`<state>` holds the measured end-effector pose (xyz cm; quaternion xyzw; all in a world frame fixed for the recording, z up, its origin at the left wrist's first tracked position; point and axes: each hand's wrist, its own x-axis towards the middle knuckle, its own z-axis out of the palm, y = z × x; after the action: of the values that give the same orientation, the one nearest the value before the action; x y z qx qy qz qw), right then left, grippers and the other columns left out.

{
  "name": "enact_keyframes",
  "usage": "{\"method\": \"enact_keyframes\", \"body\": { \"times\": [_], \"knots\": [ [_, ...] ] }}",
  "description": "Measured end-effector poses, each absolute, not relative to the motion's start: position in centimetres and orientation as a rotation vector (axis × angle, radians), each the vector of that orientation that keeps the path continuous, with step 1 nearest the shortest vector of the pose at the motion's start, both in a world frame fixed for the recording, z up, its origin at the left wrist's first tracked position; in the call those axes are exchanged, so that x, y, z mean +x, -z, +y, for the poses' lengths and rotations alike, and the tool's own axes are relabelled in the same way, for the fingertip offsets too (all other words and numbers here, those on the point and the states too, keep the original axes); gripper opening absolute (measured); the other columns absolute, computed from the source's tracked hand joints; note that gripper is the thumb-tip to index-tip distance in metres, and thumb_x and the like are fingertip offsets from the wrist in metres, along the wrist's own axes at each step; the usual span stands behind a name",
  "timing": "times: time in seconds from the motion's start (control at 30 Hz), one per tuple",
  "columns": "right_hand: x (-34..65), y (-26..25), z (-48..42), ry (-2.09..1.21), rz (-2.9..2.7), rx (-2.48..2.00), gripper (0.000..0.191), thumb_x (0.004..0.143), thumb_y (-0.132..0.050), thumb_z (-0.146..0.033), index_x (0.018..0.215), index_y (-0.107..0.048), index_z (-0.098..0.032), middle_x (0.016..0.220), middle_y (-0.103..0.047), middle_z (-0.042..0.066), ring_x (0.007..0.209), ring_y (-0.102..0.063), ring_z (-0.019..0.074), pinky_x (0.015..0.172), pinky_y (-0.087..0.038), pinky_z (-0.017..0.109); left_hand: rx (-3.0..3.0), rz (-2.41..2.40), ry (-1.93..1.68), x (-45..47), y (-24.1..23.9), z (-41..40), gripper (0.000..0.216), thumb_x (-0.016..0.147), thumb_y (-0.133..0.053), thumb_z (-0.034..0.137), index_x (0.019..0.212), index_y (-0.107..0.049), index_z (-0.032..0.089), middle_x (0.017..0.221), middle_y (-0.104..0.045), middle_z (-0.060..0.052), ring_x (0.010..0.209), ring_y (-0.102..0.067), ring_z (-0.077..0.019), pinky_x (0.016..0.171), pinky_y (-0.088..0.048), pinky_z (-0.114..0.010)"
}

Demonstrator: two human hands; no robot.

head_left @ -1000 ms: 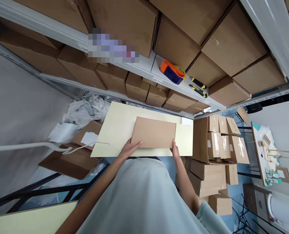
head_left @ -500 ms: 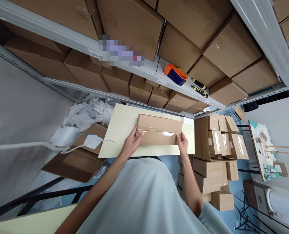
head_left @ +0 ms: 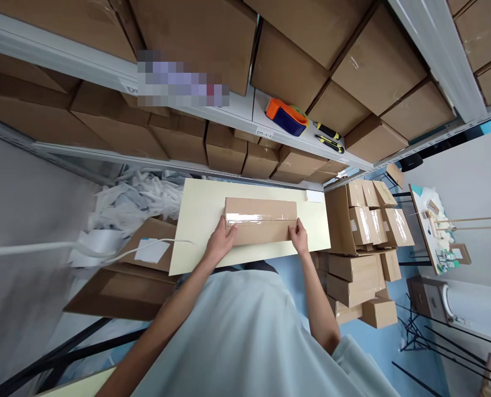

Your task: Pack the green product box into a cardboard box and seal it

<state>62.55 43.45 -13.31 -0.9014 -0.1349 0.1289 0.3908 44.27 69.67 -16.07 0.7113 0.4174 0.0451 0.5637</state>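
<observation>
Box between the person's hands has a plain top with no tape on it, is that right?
Not quite: the head view shows shiny tape running lengthwise along the top. The box is indeed between the left hand and right hand.

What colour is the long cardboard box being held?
The long cardboard box is brown, best seen in head view.

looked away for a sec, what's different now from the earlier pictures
The box was turned: a plain side faced up first, now a taped seam does. The left hand and right hand still hold its ends. The knives stayed on the shelf.
</observation>
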Motion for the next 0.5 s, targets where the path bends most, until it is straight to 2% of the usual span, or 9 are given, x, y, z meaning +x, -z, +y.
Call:
{"method": "enact_keyframes", "body": {
  "times": [0.17, 0.27, 0.5],
  "knots": [
    [61.4, 13.3, 42.4, -0.329, -0.265, -2.242, 0.077, 0.102, -0.062, -0.063, 0.163, -0.06, -0.015, 0.154, -0.073, 0.019, 0.146, -0.067, 0.0345, 0.122, -0.056, 0.048, 1.685, 0.956, -0.223, 43.1, 16.5, 68.8, 0.092, 0.101, -0.061, 0.05, 0.176, -0.036, 0.003, 0.181, -0.041, -0.025, 0.17, -0.041, -0.0366, 0.14, -0.034, -0.047],
    [60.8, 13.3, 41.4, -0.388, -0.23, -2.178, 0.076, 0.1, -0.066, -0.062, 0.16, -0.062, -0.016, 0.149, -0.077, 0.017, 0.138, -0.072, 0.0338, 0.119, -0.059, 0.048, 1.663, 0.961, -0.234, 42.5, 16.9, 68.2, 0.093, 0.1, -0.064, 0.05, 0.176, -0.036, 0.004, 0.182, -0.039, -0.025, 0.171, -0.038, -0.0371, 0.142, -0.03, -0.049],
    [60.6, 13.8, 40.5, -0.451, -0.182, -2.116, 0.081, 0.093, -0.08, -0.062, 0.159, -0.064, -0.017, 0.134, -0.084, 0.016, 0.131, -0.076, 0.0346, 0.114, -0.063, 0.05, 1.587, 0.988, -0.182, 42.4, 17.5, 67.4, 0.097, 0.098, -0.069, 0.054, 0.177, -0.035, 0.011, 0.18, -0.045, -0.023, 0.169, -0.042, -0.0375, 0.14, -0.033, -0.049]
  ]
}}
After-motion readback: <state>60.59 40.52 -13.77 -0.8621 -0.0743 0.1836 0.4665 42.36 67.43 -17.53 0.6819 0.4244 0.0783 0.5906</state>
